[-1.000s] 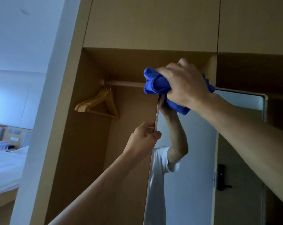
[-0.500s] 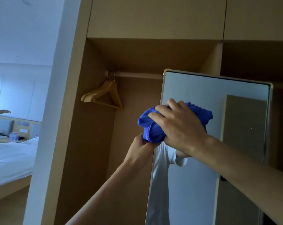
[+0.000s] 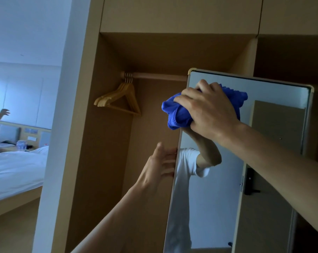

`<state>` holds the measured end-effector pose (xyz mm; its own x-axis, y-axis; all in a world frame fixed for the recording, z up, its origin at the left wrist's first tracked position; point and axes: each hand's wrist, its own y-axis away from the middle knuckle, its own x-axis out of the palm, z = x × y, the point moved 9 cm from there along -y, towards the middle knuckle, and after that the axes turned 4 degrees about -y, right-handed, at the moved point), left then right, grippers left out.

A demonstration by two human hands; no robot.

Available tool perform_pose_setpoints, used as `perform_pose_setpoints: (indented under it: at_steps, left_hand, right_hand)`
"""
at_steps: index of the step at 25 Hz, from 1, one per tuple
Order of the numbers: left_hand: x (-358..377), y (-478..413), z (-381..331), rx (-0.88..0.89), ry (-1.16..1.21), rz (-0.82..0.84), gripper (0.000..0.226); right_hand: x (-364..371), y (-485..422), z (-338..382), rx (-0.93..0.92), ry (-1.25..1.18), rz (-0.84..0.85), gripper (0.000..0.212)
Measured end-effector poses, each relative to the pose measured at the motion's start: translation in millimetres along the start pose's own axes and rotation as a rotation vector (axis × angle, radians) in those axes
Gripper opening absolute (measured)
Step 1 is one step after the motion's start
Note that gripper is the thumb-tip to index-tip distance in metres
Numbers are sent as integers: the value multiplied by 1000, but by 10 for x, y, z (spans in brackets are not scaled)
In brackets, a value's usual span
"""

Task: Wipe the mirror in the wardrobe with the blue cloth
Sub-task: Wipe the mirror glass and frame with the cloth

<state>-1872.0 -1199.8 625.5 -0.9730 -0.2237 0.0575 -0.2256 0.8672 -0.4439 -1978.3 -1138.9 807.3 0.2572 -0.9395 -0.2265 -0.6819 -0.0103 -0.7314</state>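
While against the mirror [image 3: 218, 207], blue cloth [image 3: 178, 114] inside right grip [image 3: 209, 110].

Dim bedroom, white bed [image 3: 14, 170], pale wall [image 3: 26, 92]

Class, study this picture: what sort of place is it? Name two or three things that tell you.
Most likely a hotel bedroom, at its built-in wardrobe. Hangers hang on a rail inside, a mirror is fitted there, and a white-sheeted bed stands to the left.
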Motion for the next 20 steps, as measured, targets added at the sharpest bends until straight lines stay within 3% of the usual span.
perform_pose_setpoints:
  at_steps: [4, 10, 16, 20]
  left_hand:
    - [-33, -74, 101, -68, 138, -5, 89]
    - [-75, -129, 230, -135, 298, -23, 80]
    - [-108, -125, 215, -179, 114, -3, 79]
    - [-113, -95, 222, -171, 78, 3, 79]
  right_hand:
    - [169, 384, 333, -66, -25, 48, 42]
    - [298, 808, 676, -53, -130, 96, 39]
    - [461, 1119, 1003, -145, -195, 218, 31]
    - [426, 1126, 1012, -173, -173, 186, 27]
